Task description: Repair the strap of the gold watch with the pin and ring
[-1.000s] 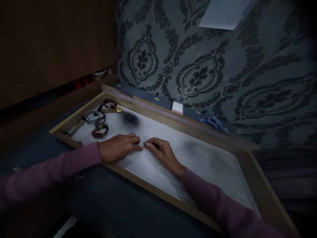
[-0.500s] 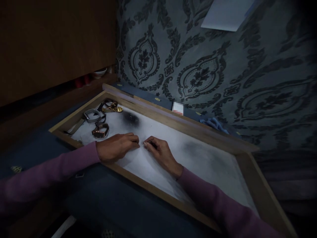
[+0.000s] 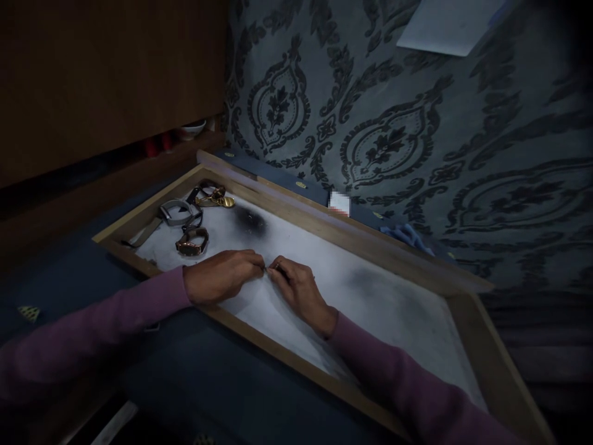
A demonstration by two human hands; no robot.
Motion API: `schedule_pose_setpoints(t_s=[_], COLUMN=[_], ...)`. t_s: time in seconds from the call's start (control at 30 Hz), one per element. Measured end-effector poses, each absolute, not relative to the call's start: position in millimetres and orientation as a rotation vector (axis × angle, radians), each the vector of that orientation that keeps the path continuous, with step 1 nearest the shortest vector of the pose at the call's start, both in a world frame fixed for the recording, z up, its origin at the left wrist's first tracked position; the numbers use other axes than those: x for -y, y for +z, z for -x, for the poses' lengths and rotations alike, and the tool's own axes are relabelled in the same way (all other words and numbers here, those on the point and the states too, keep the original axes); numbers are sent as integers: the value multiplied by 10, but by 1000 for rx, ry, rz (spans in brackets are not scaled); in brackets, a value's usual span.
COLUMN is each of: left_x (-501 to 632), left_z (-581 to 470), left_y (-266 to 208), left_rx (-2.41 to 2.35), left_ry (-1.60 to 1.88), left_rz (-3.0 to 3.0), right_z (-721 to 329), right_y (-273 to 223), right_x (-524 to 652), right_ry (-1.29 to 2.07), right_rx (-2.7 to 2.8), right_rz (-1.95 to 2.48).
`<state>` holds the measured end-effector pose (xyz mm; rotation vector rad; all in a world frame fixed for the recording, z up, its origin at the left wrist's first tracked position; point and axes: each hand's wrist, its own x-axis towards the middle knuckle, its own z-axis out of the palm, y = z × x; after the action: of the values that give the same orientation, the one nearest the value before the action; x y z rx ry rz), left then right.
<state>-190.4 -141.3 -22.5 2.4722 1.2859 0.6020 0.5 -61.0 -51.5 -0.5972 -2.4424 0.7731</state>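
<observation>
My left hand (image 3: 227, 275) and my right hand (image 3: 299, 287) meet over the white bottom of a shallow wooden drawer (image 3: 296, 364). The fingers of both are pinched, tips almost touching. Whatever small thing is between them is too tiny and dark to name. Just beyond my left hand lies a watch with a dark face (image 3: 191, 242). Behind it are a grey-strapped watch (image 3: 176, 212) and a gold-coloured watch (image 3: 225, 201), bunched in the drawer's far left corner.
The drawer rests on dark blue cloth (image 3: 185, 364) with yellow motifs. Patterned wallpaper (image 3: 389, 136) rises behind it, and a wooden cabinet (image 3: 106, 86) stands at the left. A small white box (image 3: 340, 203) and crumpled blue cloth (image 3: 407, 238) sit behind the drawer's back edge.
My two hands have come closer, so their fingertips now nearly meet. The view has shifted slightly, and the watches lie as before.
</observation>
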Motion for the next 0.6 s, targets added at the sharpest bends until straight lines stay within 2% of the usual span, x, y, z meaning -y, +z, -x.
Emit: schedule_pose_setpoints(t_s=[0.37,0.6], left_x=[1406,1421], left_z=[1904,1906], left_y=[-242,-184], left_rx=[-1300,-1292], left_ry=[539,526], left_rz=[-2418,-2411], right_z=[7,-1], right_y=[-568,-525], right_x=[634,613], right_ry=[791,1025], right_rx=[2408,2289], right_rz=[612,735])
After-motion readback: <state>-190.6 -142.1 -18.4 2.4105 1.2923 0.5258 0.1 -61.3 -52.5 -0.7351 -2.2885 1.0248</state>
